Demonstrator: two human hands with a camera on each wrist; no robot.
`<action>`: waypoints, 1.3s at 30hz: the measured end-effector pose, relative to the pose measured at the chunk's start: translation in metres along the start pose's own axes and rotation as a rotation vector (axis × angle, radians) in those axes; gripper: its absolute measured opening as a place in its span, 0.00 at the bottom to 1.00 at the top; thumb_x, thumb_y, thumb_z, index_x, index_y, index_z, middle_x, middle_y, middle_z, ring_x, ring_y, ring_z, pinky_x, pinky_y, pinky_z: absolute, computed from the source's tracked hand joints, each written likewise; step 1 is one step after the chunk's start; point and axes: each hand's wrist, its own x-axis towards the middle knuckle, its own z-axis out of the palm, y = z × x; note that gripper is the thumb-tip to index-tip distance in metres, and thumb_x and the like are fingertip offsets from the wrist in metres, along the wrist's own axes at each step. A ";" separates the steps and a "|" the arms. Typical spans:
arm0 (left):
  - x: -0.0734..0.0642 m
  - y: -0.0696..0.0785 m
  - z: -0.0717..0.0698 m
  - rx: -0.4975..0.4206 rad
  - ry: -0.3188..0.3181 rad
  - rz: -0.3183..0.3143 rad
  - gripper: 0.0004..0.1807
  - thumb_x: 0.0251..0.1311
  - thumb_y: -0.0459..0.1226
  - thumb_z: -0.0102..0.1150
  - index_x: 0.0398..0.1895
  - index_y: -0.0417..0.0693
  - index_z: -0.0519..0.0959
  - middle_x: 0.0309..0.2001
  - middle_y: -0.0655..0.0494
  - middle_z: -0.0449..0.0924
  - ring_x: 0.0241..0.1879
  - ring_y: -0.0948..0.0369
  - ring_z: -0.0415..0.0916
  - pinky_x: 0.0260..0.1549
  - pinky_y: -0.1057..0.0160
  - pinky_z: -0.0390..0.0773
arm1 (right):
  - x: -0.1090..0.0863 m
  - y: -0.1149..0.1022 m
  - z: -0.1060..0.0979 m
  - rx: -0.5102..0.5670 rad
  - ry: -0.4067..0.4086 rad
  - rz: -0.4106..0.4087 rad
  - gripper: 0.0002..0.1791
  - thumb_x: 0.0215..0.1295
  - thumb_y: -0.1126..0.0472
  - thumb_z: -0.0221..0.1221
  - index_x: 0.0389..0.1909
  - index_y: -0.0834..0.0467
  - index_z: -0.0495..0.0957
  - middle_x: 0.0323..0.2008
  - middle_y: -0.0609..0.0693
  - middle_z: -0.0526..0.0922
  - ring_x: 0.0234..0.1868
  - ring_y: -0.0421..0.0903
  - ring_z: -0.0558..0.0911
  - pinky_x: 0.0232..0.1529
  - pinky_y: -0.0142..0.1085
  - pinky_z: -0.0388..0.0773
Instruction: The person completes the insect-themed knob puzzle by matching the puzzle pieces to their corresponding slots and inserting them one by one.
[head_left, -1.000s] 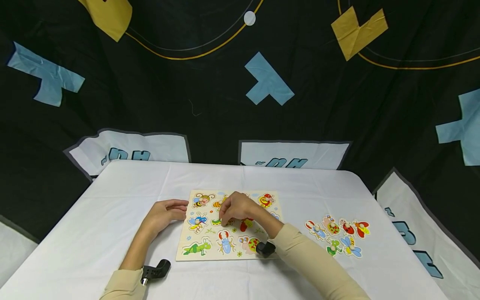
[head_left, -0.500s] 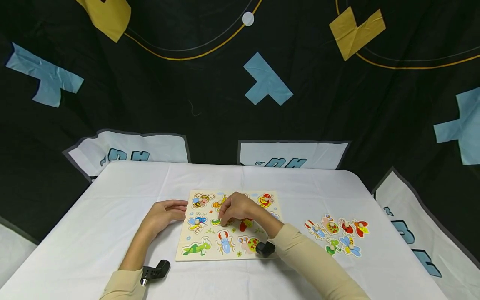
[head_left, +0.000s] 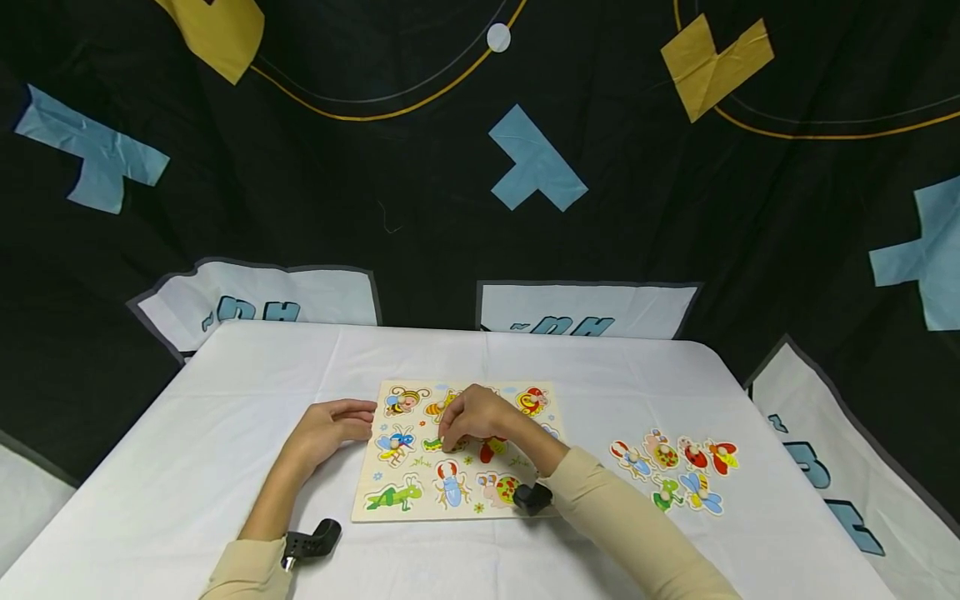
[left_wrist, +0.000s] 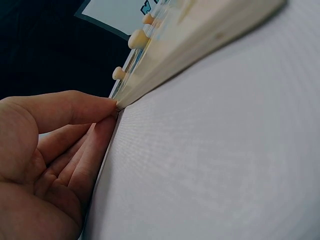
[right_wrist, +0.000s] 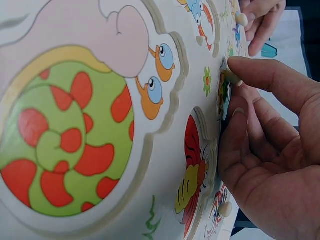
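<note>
A wooden insect peg puzzle board (head_left: pixel 420 514) lies on the white table. My right hand (head_left: pixel 480 417) bends over its middle row. In the right wrist view, thumb and index finger pinch the wooden knob (right_wrist: pixel 233 78) of a puzzle piece set at the board's surface. A green, caterpillar-like end of that puzzle piece (head_left: pixel 432 445) shows beside the fingers; the rest is hidden under the hand. At the board's left edge is my left hand (head_left: pixel 326 429), its fairly straight fingers and thumb touching the edge close to the tabletop.
Several loose insect pieces lie right of the board, among them a snail piece (head_left: pixel 662 451), a ladybug piece (head_left: pixel 693 454) and a blue-winged piece (head_left: pixel 701 493). Printed recesses, such as the snail recess (right_wrist: pixel 75 145), show in the board. A black curtain (head_left: pixel 420 208) hangs behind the table.
</note>
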 end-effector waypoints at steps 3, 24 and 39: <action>0.000 0.001 0.000 -0.009 -0.002 -0.002 0.26 0.56 0.35 0.69 0.61 0.44 0.81 0.52 0.49 0.87 0.50 0.60 0.82 0.59 0.54 0.69 | 0.000 0.001 0.000 0.005 -0.001 0.000 0.06 0.48 0.62 0.77 0.23 0.52 0.88 0.26 0.43 0.86 0.28 0.40 0.75 0.30 0.32 0.69; 0.000 0.000 0.000 -0.016 -0.001 -0.010 0.26 0.56 0.35 0.70 0.60 0.44 0.81 0.50 0.50 0.87 0.47 0.63 0.83 0.58 0.55 0.70 | -0.003 0.001 -0.006 0.000 -0.013 0.001 0.06 0.48 0.60 0.77 0.26 0.51 0.88 0.30 0.41 0.87 0.29 0.40 0.77 0.31 0.32 0.71; -0.001 0.002 0.001 -0.011 -0.003 -0.018 0.27 0.55 0.35 0.70 0.61 0.43 0.81 0.50 0.49 0.87 0.46 0.64 0.84 0.54 0.60 0.72 | -0.016 0.011 -0.025 0.052 0.004 0.057 0.06 0.50 0.61 0.76 0.29 0.53 0.89 0.21 0.44 0.83 0.23 0.41 0.75 0.24 0.33 0.70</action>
